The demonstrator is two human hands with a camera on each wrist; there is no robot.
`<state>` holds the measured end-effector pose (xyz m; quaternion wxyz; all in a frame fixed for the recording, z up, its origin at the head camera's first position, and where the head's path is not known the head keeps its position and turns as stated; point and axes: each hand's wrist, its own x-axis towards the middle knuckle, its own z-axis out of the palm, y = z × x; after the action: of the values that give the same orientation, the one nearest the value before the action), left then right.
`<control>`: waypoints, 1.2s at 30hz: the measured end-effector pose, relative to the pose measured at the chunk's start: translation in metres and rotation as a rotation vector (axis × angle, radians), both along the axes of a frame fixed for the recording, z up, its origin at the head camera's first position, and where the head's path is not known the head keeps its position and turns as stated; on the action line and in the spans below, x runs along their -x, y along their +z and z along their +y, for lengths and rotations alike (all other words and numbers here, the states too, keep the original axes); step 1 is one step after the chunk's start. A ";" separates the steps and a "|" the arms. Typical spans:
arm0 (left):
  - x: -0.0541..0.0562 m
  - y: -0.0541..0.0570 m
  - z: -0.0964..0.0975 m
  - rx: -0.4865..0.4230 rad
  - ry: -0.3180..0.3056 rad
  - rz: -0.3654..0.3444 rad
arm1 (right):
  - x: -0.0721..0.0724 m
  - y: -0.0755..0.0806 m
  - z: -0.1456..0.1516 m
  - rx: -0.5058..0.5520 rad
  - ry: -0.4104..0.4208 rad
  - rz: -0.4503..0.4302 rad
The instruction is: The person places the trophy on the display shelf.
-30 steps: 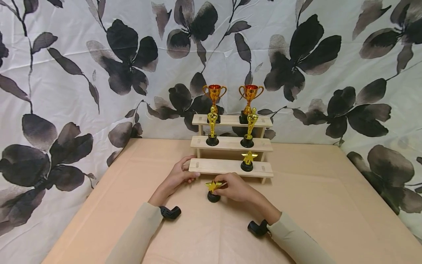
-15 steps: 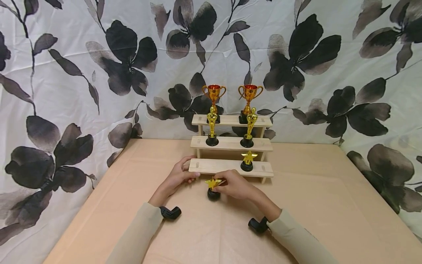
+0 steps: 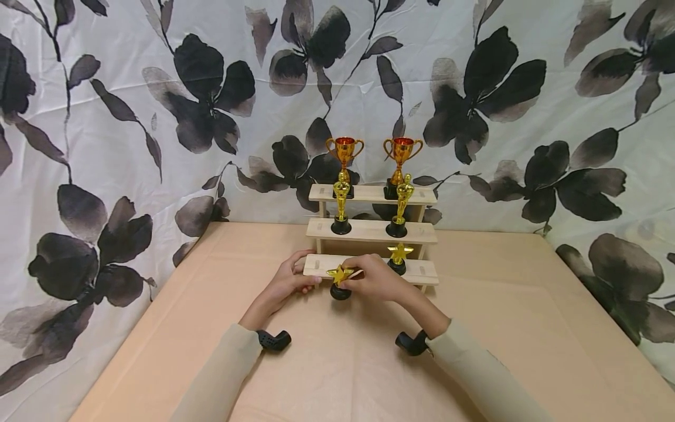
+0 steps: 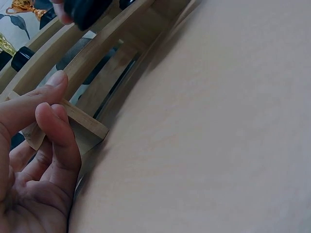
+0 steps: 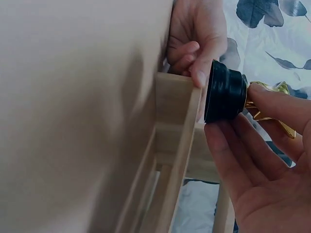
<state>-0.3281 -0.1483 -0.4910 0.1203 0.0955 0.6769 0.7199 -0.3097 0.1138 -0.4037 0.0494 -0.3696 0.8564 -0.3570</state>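
Observation:
My right hand point(image 3: 377, 278) pinches a small gold star trophy point(image 3: 340, 291) by its star, thumb on one side. Its round black base point(image 5: 226, 94) shows beside the bottom board's front edge in the right wrist view. My left hand point(image 3: 285, 284) grips the left end of the three-step wooden display stand point(image 3: 319, 265). The left wrist view shows that thumb on the board's top and the fingers curled beneath. A matching star trophy point(image 3: 398, 266) stands toward the right of the bottom step.
Two gold figure statuettes point(image 3: 341, 205) stand on the middle step. Two gold cup trophies point(image 3: 345, 151) with red insides stand on the top step. Behind the tan-covered table point(image 3: 490, 305) hangs a white cloth point(image 3: 385, 23) with dark flowers.
My right hand has raised the star trophy and carried it forward from before the stand to the bottom step's front edge. My left hand keeps its grip on the stand.

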 end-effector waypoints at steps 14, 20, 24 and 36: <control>0.000 0.000 0.001 0.011 -0.004 0.010 | 0.017 0.015 -0.010 -0.008 -0.072 0.051; 0.000 -0.001 0.000 0.011 -0.007 0.013 | 0.023 0.017 -0.015 -0.014 -0.117 0.062; 0.000 0.000 0.000 0.011 -0.005 0.013 | 0.027 0.017 -0.017 -0.005 -0.141 0.017; -0.001 0.000 -0.001 0.014 -0.016 0.009 | 0.035 0.012 -0.020 -0.050 -0.224 0.021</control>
<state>-0.3268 -0.1491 -0.4909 0.1235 0.1033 0.6818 0.7136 -0.3446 0.0937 -0.3920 0.0096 -0.2737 0.9015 -0.3350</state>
